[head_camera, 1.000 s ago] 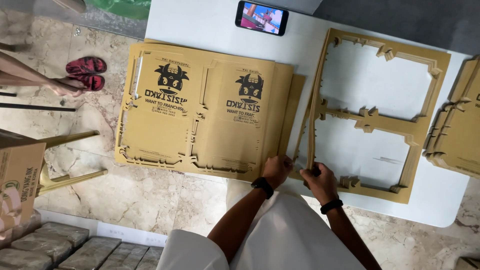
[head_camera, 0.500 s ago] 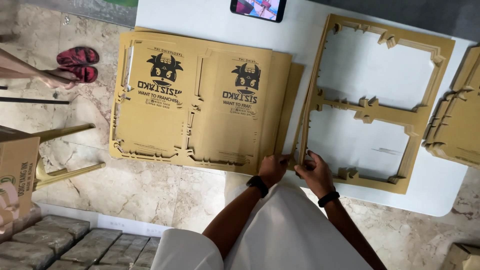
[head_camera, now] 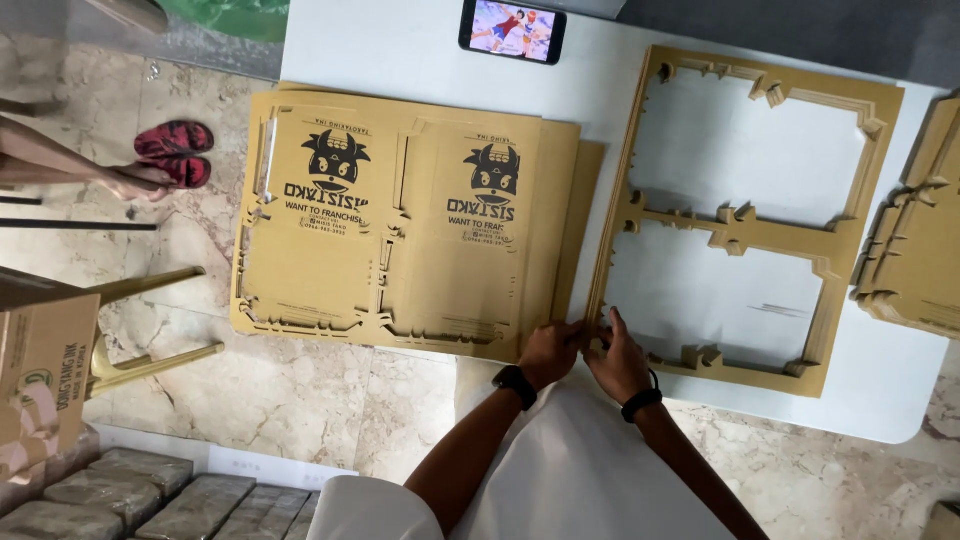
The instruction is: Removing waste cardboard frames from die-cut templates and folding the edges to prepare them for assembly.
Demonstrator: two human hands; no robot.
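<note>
Two hands are seen at the near edge of the white table [head_camera: 420, 50], close together at the gap between two cardboard stacks. The left hand [head_camera: 550, 352] is curled narrowly, its fingers pinched on the near right corner of the stack of printed die-cut sheets [head_camera: 400, 220]; a dark watch is worn on that wrist. The right hand [head_camera: 615, 360] is laid with fingers extended against the near left corner of the stack of cardboard frames [head_camera: 735, 225], and a dark band is worn on its wrist. Whether anything is actually gripped by the right hand cannot be told; it appears only to press on the frame edge.

The printed sheets are spread over the table's left part and hang past its left and near edges. Their shaped outlines are cut, but the panels are still seated in them. The frames lie on the right half of the table, their two large openings emptied so that the white top shows through. A further pile of brown cardboard pieces [head_camera: 915, 250] is set at the far right edge. A phone [head_camera: 512, 30] with a lit screen lies at the far edge.

Judged from this, a good pile of sheets has been stripped, and a thick stack is left to be done.

On the marble floor [head_camera: 300, 400] a pair of red sandals [head_camera: 175, 150] is seen.
</note>
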